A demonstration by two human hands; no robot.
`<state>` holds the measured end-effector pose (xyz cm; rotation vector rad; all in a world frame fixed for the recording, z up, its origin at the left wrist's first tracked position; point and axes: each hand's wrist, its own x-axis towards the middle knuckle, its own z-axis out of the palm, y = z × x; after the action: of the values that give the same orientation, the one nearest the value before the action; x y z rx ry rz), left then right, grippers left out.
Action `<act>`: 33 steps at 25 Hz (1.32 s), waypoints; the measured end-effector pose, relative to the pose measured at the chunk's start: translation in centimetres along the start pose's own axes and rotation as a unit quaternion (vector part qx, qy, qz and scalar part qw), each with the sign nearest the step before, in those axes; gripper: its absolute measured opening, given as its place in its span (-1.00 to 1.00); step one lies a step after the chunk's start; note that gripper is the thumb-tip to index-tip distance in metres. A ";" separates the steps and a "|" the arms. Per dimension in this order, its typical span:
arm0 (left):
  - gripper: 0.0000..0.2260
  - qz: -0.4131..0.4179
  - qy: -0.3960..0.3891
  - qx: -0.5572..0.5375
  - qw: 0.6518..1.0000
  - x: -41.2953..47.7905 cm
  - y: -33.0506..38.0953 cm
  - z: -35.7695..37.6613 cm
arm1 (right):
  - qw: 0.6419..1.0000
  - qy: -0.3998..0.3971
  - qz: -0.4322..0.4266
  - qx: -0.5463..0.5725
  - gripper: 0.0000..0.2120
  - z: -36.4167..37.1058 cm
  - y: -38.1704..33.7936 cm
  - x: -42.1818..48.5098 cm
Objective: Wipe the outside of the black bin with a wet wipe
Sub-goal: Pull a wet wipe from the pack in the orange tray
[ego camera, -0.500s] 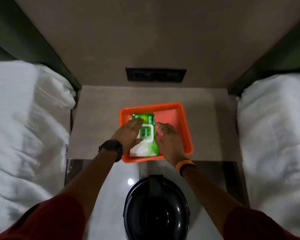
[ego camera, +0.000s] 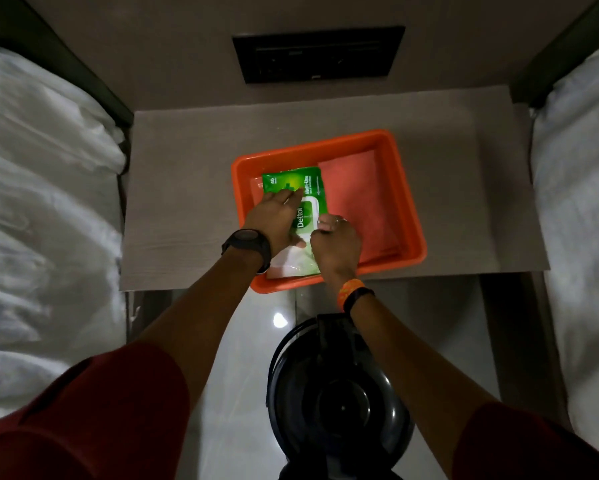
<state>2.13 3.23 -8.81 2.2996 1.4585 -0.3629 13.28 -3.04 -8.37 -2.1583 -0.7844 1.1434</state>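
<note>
Green wipes pack pinned flat by the left hand as the right hand pinches its flap; peel slowly, pack held down.

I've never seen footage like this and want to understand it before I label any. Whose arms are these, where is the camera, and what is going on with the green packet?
No machine here: a person wears a camera on the head, looking down at their own arms. The left hand presses flat on a green wet wipe pack; the right hand is curled at the pack's white flap. The pack lies in an orange tray beside a folded pink cloth, on a grey bedside table. The black bin stands on the floor below, between two white beds.
</note>
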 end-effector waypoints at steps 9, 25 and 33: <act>-0.20 -0.040 0.024 -0.237 0.970 -1.4 -1.7 -1.0 | 0.996 0.045 -0.064 0.030 -0.66 -0.3 -0.2 0.4; -0.14 -0.028 0.022 -0.288 0.957 -1.4 -1.4 -0.4 | 0.977 -0.001 -0.209 -0.046 -0.87 0.3 -0.4 3.8; -0.52 0.098 0.069 0.015 0.993 -4.0 0.8 3.3 | 0.975 0.047 -0.058 0.209 -0.74 -8.3 2.1 -4.8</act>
<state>1.10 -1.84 -9.95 2.5095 1.2797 -0.1740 18.66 -9.62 -3.43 -1.7782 -0.5596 1.0326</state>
